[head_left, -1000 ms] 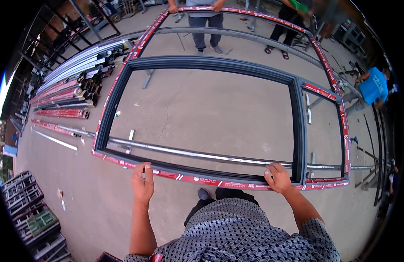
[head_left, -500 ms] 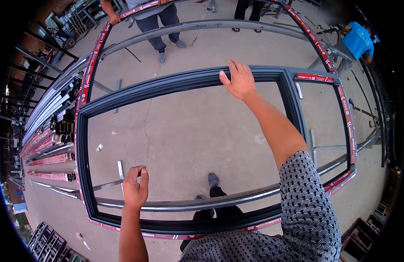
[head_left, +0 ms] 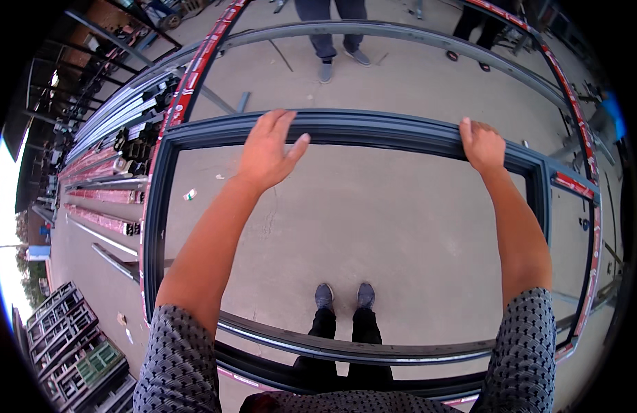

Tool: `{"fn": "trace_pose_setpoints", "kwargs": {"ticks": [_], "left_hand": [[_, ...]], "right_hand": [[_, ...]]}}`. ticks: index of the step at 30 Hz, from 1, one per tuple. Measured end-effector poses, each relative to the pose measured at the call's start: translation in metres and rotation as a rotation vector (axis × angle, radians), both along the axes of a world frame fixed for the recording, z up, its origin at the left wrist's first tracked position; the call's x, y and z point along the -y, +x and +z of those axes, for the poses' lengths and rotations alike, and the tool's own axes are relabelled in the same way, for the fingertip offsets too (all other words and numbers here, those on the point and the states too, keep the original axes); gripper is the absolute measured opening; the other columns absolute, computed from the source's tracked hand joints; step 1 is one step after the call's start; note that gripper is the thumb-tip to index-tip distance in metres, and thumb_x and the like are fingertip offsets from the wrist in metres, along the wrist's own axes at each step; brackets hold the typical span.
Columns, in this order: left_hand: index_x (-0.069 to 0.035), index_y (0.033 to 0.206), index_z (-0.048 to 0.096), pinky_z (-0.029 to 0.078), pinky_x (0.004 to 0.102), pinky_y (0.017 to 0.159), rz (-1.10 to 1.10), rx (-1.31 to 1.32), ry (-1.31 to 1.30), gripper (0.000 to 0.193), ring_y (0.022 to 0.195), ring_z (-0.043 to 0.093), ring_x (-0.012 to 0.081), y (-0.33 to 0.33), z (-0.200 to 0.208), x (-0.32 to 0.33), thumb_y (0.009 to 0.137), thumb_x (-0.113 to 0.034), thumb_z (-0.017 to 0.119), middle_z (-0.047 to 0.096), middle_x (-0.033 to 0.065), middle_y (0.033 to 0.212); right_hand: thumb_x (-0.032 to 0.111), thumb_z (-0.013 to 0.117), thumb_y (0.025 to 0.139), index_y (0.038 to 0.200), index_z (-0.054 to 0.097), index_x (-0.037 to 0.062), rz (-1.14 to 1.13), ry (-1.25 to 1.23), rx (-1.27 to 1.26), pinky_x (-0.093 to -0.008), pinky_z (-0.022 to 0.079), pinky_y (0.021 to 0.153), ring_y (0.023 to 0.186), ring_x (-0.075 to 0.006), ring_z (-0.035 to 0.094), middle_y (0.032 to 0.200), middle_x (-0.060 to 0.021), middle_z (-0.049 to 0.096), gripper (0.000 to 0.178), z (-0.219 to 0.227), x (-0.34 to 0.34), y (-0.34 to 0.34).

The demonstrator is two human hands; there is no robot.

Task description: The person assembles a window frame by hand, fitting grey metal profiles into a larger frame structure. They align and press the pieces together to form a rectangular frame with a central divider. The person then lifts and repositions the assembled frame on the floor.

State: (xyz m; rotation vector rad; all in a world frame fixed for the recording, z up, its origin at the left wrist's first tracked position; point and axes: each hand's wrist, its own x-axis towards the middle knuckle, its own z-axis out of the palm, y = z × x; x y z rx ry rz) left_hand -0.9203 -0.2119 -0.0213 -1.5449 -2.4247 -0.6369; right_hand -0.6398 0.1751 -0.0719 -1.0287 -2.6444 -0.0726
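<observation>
A large dark grey metal window frame (head_left: 373,122) lies in front of me, its outer edges wrapped in red and white protective film. My right hand (head_left: 483,144) is closed over the middle crossbar, towards its right end. Further left, my left hand (head_left: 267,153) is at the same crossbar with its thumb spread away from the fingers. Its fingertips overlap the bar's far edge; whether they press on it I cannot tell. A smaller pane opening sits at the frame's right, with a red-filmed strip (head_left: 573,184) along its top.
Metal rails (head_left: 394,351) run beneath the frame. Long metal profiles (head_left: 105,195), some wrapped in red, lie on the floor at left. A stack of small frames (head_left: 60,320) stands at lower left. A person's legs (head_left: 332,27) show beyond the far side, and another person's at far right.
My left hand has moved up from the near side to the crossbar. My right hand now sits farther right along it. The view has shifted, and the far person's hands have left it.
</observation>
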Motion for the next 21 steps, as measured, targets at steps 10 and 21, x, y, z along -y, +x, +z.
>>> {"fn": "trace_pose_setpoints", "kwargs": {"ticks": [10,21], "left_hand": [[0.002,0.132,0.067,0.051,0.0481,0.110,-0.175,0.011,-0.434,0.074,0.125,0.066,0.0401,-0.107,-0.020,-0.025,0.109,-0.068,0.052,0.072,0.0203,0.126],[-0.003,0.102,0.066,0.057,0.0481,0.092,-0.206,-0.105,-0.332,0.072,0.101,0.072,0.0384,-0.110,-0.039,-0.036,0.106,-0.073,0.050,0.072,0.0165,0.100]], "right_hand": [[0.032,0.035,0.116,0.105,0.083,0.0076,0.092,0.211,-0.081,-0.0504,0.058,0.086,0.097,-0.0411,0.074,0.101,-0.0171,0.078,0.055,-0.058,-0.055,0.030],[0.030,0.036,0.116,0.111,0.080,0.0082,0.074,0.223,-0.005,-0.0479,0.058,0.094,0.105,-0.0399,0.074,0.109,-0.0166,0.080,0.049,-0.069,-0.077,0.049]]}}
